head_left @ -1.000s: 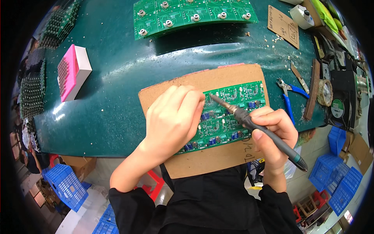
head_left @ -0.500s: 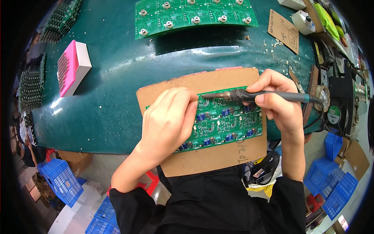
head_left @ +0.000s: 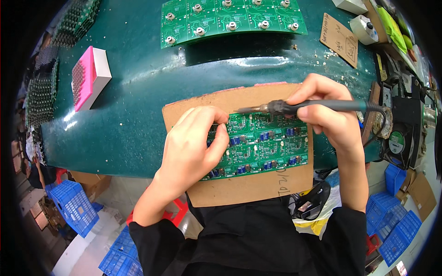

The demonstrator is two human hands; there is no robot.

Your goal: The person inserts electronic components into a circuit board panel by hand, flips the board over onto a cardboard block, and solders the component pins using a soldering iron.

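Observation:
My right hand (head_left: 334,120) grips a soldering iron (head_left: 287,108) by its dark handle, and the iron's tip points left over the far edge of a green circuit board (head_left: 262,154). This board carries blue and other small parts and lies on a brown cardboard sheet (head_left: 244,195). My left hand (head_left: 189,145) rests over the board's left end, covering part of it. Its thumb and index fingertips nearly meet close to the iron's tip. Whatever they pinch, if anything, is too small to make out.
A large green board (head_left: 230,26) with round metal parts stands at the far side. Pink foam on a white box (head_left: 92,78) holds small pins at left, near stacked boards (head_left: 40,99). A cardboard piece (head_left: 340,40) and a fan (head_left: 397,141) are at right; blue crates (head_left: 73,209) stand below.
The iron has lifted slightly and drawn back from the board's far edge, with my right hand moving up. My left thumb has bent away a little, widening the gap beneath the index finger.

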